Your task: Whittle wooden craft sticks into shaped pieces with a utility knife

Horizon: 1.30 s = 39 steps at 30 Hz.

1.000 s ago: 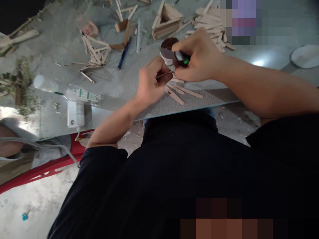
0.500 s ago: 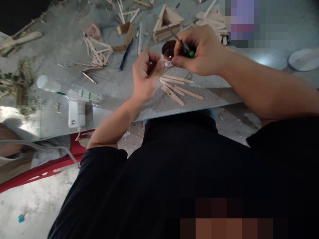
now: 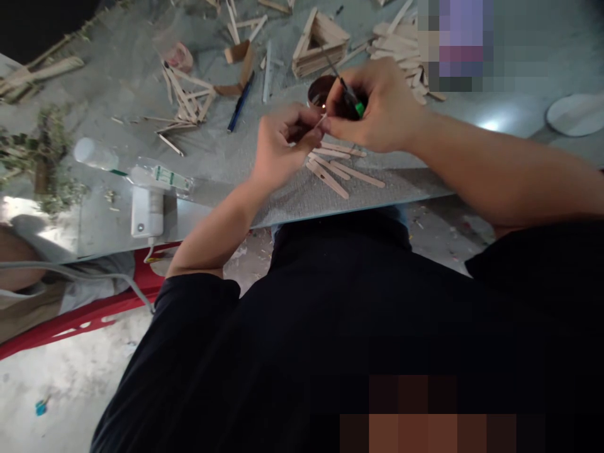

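Note:
My left hand point(image 3: 285, 141) is closed in a pinch on a thin pale stick point(image 3: 321, 120), seen almost edge-on. At its far end the fingertips of my right hand point(image 3: 372, 107) meet it. My right hand is also wrapped round a tool with a black and green handle point(image 3: 353, 102); its slim metal shaft points up and to the left. Just behind the fingers stands a dark round tin point(image 3: 319, 89) with a small bright spot of light at its near side. Several flat wooden craft sticks point(image 3: 346, 171) lie fanned out below my hands.
Behind the tin is a triangular stack of craft sticks point(image 3: 321, 47), with a loose pile point(image 3: 396, 47) to its right. A blue pen point(image 3: 240, 102), a bent cardboard strip point(image 3: 244, 68), a clear bottle point(image 3: 97, 155) and a white power bank point(image 3: 147, 214) lie leftward. The table edge point(image 3: 330, 215) runs close to my body.
My left hand has moved right and slightly down, and its fingertips now meet those of my right hand. The right hand has dropped a little, keeping the tool.

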### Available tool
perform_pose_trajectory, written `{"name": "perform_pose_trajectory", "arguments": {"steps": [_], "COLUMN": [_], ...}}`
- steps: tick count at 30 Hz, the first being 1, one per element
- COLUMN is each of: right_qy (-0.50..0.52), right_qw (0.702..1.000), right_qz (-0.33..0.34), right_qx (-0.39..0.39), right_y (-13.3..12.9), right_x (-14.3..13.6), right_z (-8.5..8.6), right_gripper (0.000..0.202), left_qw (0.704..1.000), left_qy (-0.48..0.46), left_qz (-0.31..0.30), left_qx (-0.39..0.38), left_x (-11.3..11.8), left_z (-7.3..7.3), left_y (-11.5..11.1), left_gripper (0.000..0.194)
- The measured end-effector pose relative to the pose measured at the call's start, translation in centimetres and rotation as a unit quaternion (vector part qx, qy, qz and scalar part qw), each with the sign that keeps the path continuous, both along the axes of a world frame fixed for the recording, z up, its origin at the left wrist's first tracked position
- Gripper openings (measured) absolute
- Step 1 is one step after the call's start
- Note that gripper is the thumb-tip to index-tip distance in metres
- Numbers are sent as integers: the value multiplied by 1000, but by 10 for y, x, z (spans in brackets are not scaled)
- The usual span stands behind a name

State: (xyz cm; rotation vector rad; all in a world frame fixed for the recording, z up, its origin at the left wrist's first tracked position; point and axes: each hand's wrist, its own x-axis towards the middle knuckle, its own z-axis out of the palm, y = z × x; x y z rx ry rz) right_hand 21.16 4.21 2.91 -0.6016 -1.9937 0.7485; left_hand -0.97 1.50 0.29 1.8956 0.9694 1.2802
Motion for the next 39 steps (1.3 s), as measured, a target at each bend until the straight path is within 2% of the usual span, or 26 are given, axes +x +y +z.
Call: {"name": "perform_pose_trajectory", "arguments": {"steps": [2,4,5,6,8,9,10,11,13,17,19,22,25,31,36,39], "right_qy": [4,17,28,40,65,76,86,94,103,109,108,116,123,104,94,93], "right_qw": [1000,998,998,997,996,996,995,994,993,993,992,992,991,993,995,995], "right_qz": [26,44,48,48,39,34,30,28,27,31,35,36,34,23,18,16], "right_qx": [-17,-29,-32,-34,-38,-39,-41,-41,-41,-45,-49,-46,-40,-43,-38,-36], "right_y": [2,4,6,8,11,12,13,13,14,14,14,15,15,16,17,18], "right_x": [3,5,5,6,4,3,2,0,-2,-4,-3,-3,-4,-1,2,2], "right_z": [2,5,6,6,6,6,6,5,4,2,1,0,0,1,1,1], "right_gripper": [17,22,23,22,19,18,17,16,16,18,18,17,19,22,26,23], "left_qw": [989,962,953,950,921,893,876,860,853,876,885,907,913,912,905,920], "left_qy": [103,168,207,234,289,313,329,362,417,436,435,394,368,343,356,333], "left_qz": [-4,12,-26,-98,-252,-320,-353,-360,-314,-188,-142,-99,-104,-156,-165,-120], "left_qx": [106,217,221,181,73,46,20,-5,-30,-81,-85,-113,-140,-160,-166,-168], "left_x": [-8,-15,-17,-19,-20,-20,-21,-23,-28,-42,-45,-46,-46,-56,-53,-42], "left_z": [20,44,54,62,63,57,47,33,2,-60,-84,-106,-116,-119,-113,-102], "left_y": [-12,-40,-60,-81,-121,-136,-147,-154,-156,-146,-143,-139,-132,-124,-123,-122], "left_gripper": [22,33,34,31,33,33,34,35,40,40,41,42,38,34,42,35]}}
